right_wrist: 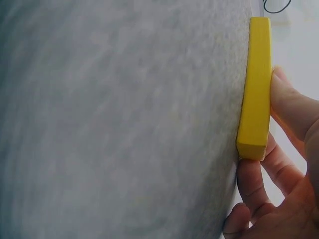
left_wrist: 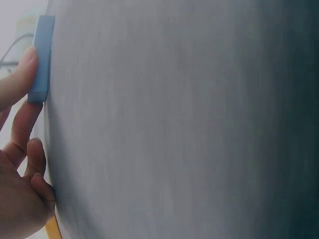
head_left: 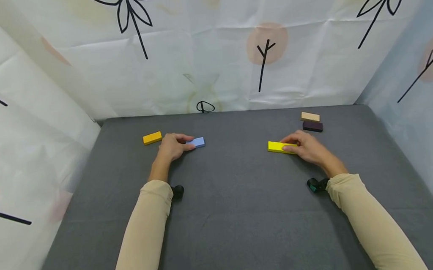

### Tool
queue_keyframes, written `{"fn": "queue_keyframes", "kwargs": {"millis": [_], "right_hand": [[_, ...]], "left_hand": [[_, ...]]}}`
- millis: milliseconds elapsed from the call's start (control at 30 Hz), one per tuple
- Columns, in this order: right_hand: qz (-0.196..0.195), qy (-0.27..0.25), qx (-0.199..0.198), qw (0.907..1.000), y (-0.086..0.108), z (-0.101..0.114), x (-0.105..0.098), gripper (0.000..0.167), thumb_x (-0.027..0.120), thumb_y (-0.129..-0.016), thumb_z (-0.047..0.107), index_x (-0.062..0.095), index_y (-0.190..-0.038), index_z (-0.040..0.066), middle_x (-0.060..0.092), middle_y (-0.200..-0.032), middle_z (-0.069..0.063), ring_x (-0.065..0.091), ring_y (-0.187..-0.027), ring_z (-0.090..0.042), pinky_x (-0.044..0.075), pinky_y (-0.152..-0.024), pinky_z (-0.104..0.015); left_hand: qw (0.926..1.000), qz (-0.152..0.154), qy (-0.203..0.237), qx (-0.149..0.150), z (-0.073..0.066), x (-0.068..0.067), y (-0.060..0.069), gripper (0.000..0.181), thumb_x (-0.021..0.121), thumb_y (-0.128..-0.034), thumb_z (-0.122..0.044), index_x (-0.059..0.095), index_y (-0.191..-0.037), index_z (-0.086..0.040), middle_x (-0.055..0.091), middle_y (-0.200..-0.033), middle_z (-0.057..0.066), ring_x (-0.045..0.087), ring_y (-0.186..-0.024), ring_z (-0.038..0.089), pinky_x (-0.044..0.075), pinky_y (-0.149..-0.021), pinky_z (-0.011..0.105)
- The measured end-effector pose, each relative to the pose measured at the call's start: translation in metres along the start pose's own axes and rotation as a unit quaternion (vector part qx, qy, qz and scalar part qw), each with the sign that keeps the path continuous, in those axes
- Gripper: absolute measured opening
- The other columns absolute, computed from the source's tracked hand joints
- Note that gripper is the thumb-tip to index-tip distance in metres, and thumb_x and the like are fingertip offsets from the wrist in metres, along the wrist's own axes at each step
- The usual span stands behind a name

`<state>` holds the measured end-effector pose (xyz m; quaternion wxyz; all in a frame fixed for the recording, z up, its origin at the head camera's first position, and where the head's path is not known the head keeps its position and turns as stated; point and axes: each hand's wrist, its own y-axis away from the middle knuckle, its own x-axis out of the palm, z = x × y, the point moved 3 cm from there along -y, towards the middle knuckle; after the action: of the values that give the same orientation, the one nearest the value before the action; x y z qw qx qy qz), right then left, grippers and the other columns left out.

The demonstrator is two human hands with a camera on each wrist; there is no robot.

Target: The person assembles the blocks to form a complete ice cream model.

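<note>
Cloth (head_left: pixel 241 209), grey and matte, spreads flat below creased, printed fabric walls (head_left: pixel 203 59). Left hand (head_left: pixel 172 147) pinches the left end of a smooth, oblong blue block (head_left: pixel 199 142) between thumb and fingers, left of centre. Right hand (head_left: pixel 306 146) likewise grips the right end of a crisp-edged yellow block (head_left: pixel 276 147), right of centre; whether either block touches the cloth is hard to tell. Both forearms reach forward, slanting inward, in beige sleeves (head_left: pixel 142 234). An orange block (head_left: pixel 152 138) lies near the left hand; beyond the right, a tan block (head_left: pixel 310 116) sits just behind a dark block (head_left: pixel 313 126).
</note>
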<state>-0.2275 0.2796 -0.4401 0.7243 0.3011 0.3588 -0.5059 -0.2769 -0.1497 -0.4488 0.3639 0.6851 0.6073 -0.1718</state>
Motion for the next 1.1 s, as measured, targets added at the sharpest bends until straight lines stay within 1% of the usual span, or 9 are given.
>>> {"fn": "queue_keyframes", "kwargs": {"millis": [67,133,233,333,467,600,800,1100], "right_hand": [[0.002,0.005,-0.003,1.0,-0.002,0.003,0.001,0.036,0.064,-0.102,0.026,0.069,-0.128,0.003,0.06,-0.114,-0.018,0.05,-0.09,-0.024,0.04,-0.077,-0.034],[0.004,0.005,-0.006,1.0,-0.004,0.006,0.002,0.036,0.065,-0.102,0.028,0.069,-0.128,0.003,0.061,-0.114,-0.018,0.051,-0.091,-0.025,0.04,-0.078,-0.034],[0.006,0.004,-0.006,1.0,-0.006,0.008,0.003,0.035,0.066,-0.101,0.027,0.069,-0.128,0.004,0.061,-0.114,-0.018,0.052,-0.092,-0.026,0.041,-0.079,-0.034],[0.005,0.001,-0.001,1.0,-0.006,0.01,0.005,0.035,0.066,-0.101,0.026,0.069,-0.128,0.005,0.06,-0.114,-0.017,0.052,-0.093,-0.026,0.04,-0.079,-0.034],[0.006,0.001,-0.006,1.0,-0.007,0.011,0.007,0.035,0.065,-0.101,0.027,0.069,-0.128,0.005,0.06,-0.113,-0.016,0.053,-0.092,-0.025,0.041,-0.078,-0.033],[0.007,-0.001,-0.013,0.9999,-0.011,0.014,0.012,0.034,0.066,-0.101,0.026,0.07,-0.127,0.005,0.061,-0.112,-0.016,0.053,-0.091,-0.024,0.041,-0.078,-0.034],[0.013,-0.013,-0.007,0.9998,-0.013,0.021,0.02,0.032,0.067,-0.1,0.024,0.071,-0.125,0.005,0.06,-0.108,-0.015,0.052,-0.089,-0.024,0.041,-0.077,-0.033],[0.009,-0.01,-0.015,0.9998,-0.017,0.032,0.024,0.031,0.068,-0.1,0.024,0.071,-0.123,0.004,0.058,-0.098,-0.013,0.049,-0.083,-0.022,0.039,-0.073,-0.031]], "left_hand": [[0.9999,-0.005,-0.014,0.01,-0.006,0.005,-0.002,0.035,0.079,-0.0905,-0.034,0.076,-0.124,-0.026,0.061,-0.132,0.009,0.047,-0.136,0.032,0.019,-0.125,0.062],[0.9996,-0.007,-0.023,0.015,-0.011,0.01,-0.003,0.034,0.079,-0.0903,-0.034,0.076,-0.124,-0.027,0.062,-0.13,0.009,0.046,-0.137,0.032,0.017,-0.125,0.063],[0.9995,-0.008,-0.024,0.021,-0.018,0.016,-0.005,0.034,0.079,-0.0901,-0.034,0.076,-0.123,-0.027,0.062,-0.129,0.008,0.046,-0.138,0.032,0.014,-0.126,0.063],[0.9995,-0.003,-0.019,0.026,-0.025,0.022,-0.007,0.033,0.08,-0.0893,-0.034,0.077,-0.122,-0.027,0.063,-0.127,0.008,0.048,-0.135,0.031,0.02,-0.124,0.061],[0.9995,0.005,-0.015,0.026,-0.033,0.028,-0.01,0.032,0.081,-0.0881,-0.035,0.078,-0.12,-0.029,0.064,-0.124,0.006,0.05,-0.131,0.031,0.025,-0.119,0.057],[0.9994,0.008,-0.022,0.026,-0.039,0.033,-0.011,0.032,0.081,-0.0878,-0.036,0.078,-0.119,-0.03,0.063,-0.123,0.006,0.048,-0.132,0.032,0.026,-0.118,0.057],[0.9984,0.006,-0.037,0.042,-0.045,0.044,-0.01,0.033,0.081,-0.0873,-0.037,0.078,-0.119,-0.03,0.063,-0.124,0.006,0.047,-0.131,0.034,0.029,-0.113,0.057],[0.9972,0.013,-0.021,0.07,-0.055,0.054,-0.014,0.032,0.082,-0.0866,-0.039,0.079,-0.117,-0.032,0.064,-0.122,0.004,0.044,-0.129,0.034,0.029,-0.107,0.052]]}}
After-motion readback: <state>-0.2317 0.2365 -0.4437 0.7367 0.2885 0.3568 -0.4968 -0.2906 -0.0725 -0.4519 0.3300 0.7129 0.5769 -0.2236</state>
